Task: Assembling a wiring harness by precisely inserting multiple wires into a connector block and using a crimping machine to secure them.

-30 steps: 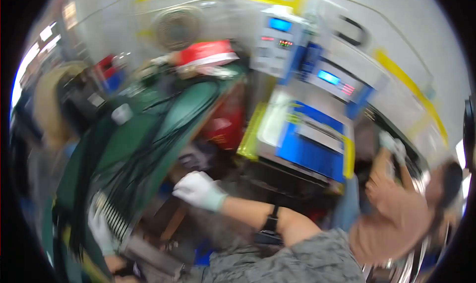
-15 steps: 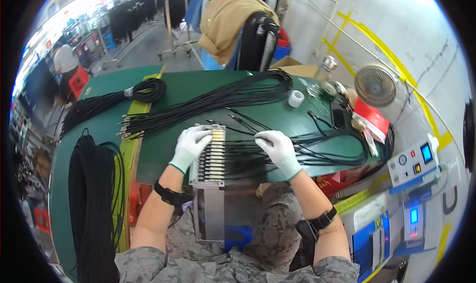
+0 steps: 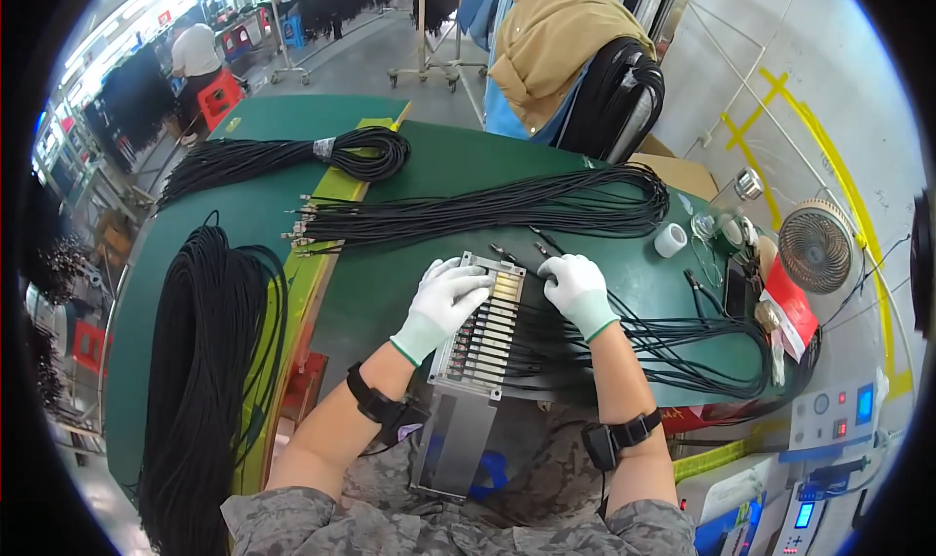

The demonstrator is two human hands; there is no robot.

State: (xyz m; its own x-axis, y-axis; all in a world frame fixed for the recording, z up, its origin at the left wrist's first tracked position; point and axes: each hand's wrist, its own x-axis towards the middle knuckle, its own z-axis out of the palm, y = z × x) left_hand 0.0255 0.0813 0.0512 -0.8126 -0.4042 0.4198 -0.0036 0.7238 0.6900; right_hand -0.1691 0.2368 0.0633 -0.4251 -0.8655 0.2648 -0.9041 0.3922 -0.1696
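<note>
A metal slotted fixture stands at the table's front edge, tilted slightly. Black cables lie in its row of slots with their metal ends inside, trailing right. My left hand, in a white glove, bends over the fixture's upper slots. Its fingertips press together there, and anything beneath them is hidden. Just right of the fixture's top, my gloved right hand has its fingers curled together on a loose black cable, whose end points toward the back left. Another loose cable end lies beside the fixture's top corner.
Behind lies a long bundle of black cables; a tied bundle is farther left. A thick hank hangs at the left. At right stand a white roll, pliers, a fan and a control box.
The whole view has swung, so the scene sits farther right. Against the fixture, my right hand has moved left to the loose cable ends. My left hand stays at the upper slots.
</note>
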